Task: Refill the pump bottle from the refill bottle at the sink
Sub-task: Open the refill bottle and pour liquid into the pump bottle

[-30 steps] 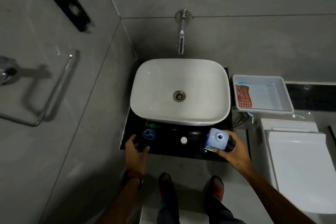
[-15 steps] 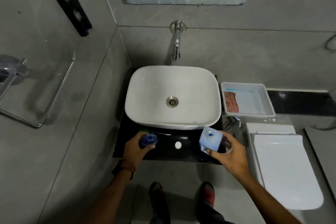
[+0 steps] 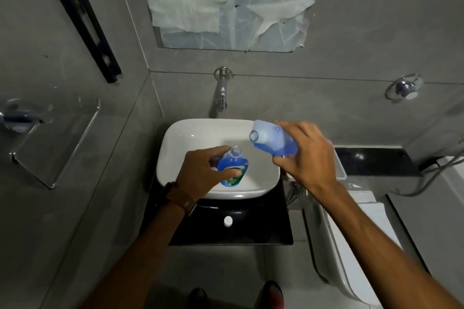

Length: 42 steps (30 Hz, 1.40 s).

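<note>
My left hand (image 3: pixel 200 173) grips a small blue bottle (image 3: pixel 233 168) with a green label, its open neck pointing up, over the white sink basin (image 3: pixel 180 148). My right hand (image 3: pixel 306 155) grips a larger clear refill bottle (image 3: pixel 273 140) holding blue liquid. That bottle is tilted on its side, its open mouth pointing left, just above and to the right of the small bottle's neck. The two mouths are apart. A small white cap (image 3: pixel 228 221) lies on the black counter (image 3: pixel 263 228) in front of the basin.
A wall tap (image 3: pixel 222 93) hangs over the basin's far side. A white toilet (image 3: pixel 351 246) stands to the right, with a hose (image 3: pixel 431 178) beside it. A glass shelf (image 3: pixel 55 143) and black bar (image 3: pixel 88 27) are on the left wall. My feet show below.
Both hands lifted their bottles off the black counter and brought them over the basin. The refill bottle went from upright to tilted toward the small bottle. The camera view tipped upward.
</note>
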{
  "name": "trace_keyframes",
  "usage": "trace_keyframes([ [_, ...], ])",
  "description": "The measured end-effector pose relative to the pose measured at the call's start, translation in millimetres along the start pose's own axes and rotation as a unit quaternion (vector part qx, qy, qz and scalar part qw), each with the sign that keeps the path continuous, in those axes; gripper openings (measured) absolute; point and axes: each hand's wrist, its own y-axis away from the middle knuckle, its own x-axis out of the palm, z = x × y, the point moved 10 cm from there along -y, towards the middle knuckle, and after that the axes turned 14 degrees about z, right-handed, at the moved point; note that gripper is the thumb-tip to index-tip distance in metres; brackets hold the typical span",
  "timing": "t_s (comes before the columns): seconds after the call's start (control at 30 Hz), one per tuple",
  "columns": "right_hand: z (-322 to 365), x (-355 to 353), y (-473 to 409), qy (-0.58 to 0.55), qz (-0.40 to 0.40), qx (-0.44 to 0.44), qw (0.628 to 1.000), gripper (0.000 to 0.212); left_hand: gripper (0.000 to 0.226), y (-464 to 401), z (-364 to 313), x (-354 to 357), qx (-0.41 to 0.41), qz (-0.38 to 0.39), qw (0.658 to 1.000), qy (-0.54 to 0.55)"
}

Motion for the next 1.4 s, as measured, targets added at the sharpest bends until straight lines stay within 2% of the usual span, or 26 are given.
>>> trace_keyframes([
  [0.1, 9, -17, -12, 0.061, -0.012, -0.025, 0.998, 0.077, 0.059, -11, -24, -7, 0.026, 0.005, 0.999, -0.018],
  [0.33, 20, -33, -19, 0.138, -0.026, -0.042, 0.989, 0.074, 0.061, -20, -32, -7, 0.014, 0.004, 1.0, 0.005],
  [0.9, 28, -33, -20, 0.157, -0.05, -0.052, 0.985, 0.064, 0.062, -27, -30, -7, 0.001, 0.004, 1.0, -0.001],
  [1.4, 20, -32, -28, 0.151, -0.044, -0.045, 0.987, 0.069, 0.066, -33, -23, -8, -0.008, -0.001, 1.0, -0.02],
])
